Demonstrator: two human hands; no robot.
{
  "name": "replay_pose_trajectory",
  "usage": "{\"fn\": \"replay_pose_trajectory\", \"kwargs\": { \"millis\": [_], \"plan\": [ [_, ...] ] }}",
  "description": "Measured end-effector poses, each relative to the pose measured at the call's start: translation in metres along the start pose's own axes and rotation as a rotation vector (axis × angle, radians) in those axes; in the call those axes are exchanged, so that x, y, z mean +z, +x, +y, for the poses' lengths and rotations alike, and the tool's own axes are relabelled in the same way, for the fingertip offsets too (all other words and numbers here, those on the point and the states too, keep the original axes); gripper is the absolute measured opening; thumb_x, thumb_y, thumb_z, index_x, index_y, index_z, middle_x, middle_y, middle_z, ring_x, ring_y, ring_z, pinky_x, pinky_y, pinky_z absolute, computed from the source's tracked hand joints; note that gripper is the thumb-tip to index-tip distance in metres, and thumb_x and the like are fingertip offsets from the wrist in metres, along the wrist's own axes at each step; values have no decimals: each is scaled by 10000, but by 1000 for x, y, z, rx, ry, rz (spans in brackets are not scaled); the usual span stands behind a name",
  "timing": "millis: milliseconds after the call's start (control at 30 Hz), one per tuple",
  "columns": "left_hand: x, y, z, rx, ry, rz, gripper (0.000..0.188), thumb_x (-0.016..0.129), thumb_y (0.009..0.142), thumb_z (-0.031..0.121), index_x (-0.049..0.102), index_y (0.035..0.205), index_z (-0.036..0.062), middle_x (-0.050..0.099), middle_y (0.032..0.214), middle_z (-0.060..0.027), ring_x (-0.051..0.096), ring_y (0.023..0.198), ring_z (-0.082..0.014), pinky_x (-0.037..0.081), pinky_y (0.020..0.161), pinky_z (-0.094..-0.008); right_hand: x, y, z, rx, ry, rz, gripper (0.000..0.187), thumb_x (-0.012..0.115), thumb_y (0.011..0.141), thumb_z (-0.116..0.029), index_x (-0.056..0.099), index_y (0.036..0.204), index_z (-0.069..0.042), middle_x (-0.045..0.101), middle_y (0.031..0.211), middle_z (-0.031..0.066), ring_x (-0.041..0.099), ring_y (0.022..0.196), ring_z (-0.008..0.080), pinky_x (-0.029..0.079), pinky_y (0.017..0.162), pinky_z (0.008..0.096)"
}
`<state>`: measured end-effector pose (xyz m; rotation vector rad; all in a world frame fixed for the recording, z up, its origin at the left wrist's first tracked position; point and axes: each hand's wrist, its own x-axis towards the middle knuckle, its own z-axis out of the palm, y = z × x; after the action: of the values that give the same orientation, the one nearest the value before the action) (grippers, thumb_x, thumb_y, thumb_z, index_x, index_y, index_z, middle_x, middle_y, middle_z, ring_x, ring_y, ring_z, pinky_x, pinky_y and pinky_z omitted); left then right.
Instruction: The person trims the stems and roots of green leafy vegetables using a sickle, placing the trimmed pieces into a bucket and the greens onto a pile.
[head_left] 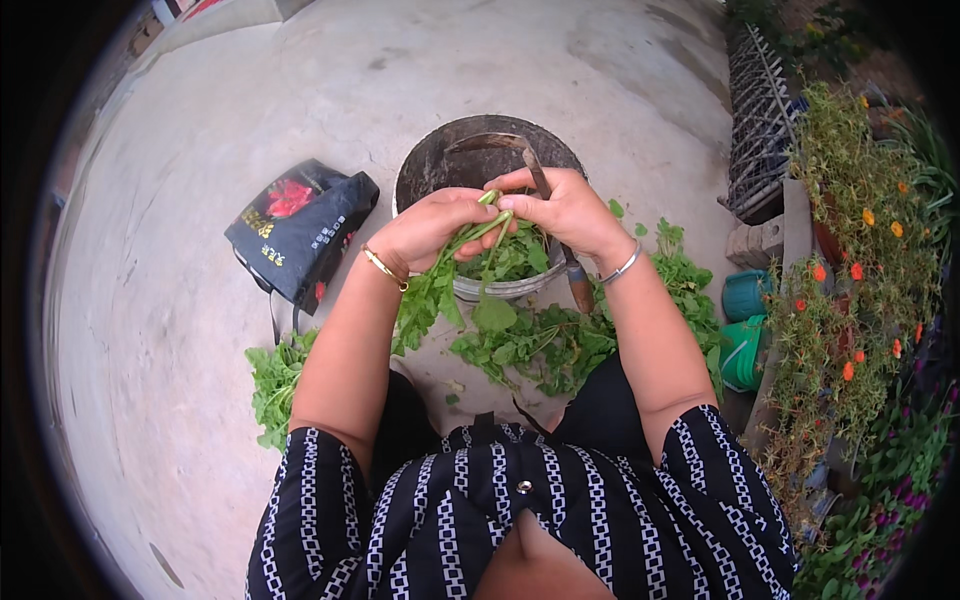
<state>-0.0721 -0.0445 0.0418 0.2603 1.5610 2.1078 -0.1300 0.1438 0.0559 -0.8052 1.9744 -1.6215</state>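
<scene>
My left hand (435,228) is closed around the stems of a bunch of leafy greens (430,302), whose leaves hang below it. My right hand (568,212) meets it, thumb and index finger pinching the stem ends. A sickle (579,287) with a wooden handle passes through my right hand, its curved blade reaching left over the bucket. Below both hands stands a round bucket (510,290), dark inside, with cut greens (515,257) in its near part. More loose greens (545,345) lie on the ground between the bucket and my legs.
A dark bag (300,235) with a red flower print lies left of the bucket. Another pile of greens (278,385) is beside my left forearm. At right are a teal pot (746,294), a green bucket (742,355), bricks (756,243) and flowering plants (850,250).
</scene>
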Motion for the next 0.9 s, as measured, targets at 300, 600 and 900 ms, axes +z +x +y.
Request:
{"fn": "replay_pose_trajectory", "kwargs": {
  "millis": [300,600,900],
  "plan": [
    [-1,2,5,72,-57,125,266,475,928,193,558,1037,-35,499,685,21,415,541,-63,349,507,-198,-15,13,30,-203,-246,504,226,591,847,-154,648,1000,2,676,882,59,618,808,120,476,751,271],
    [-6,11,-10,193,95,214,187,497,940,191,578,1009,37,558,789,21,499,720,-68,419,662,-217,9,4,13,-109,-35,290,271,652,827,-187,636,1001,20,667,891,77,614,844,127,475,780,274],
    [0,5,-12,167,483,15,313,451,965,264,533,1143,20,570,933,-10,506,885,-84,433,809,-264,7,-7,-8,-31,-41,131,199,655,821,-111,636,964,26,645,745,33,603,700,89,482,638,249]
  ]
}}
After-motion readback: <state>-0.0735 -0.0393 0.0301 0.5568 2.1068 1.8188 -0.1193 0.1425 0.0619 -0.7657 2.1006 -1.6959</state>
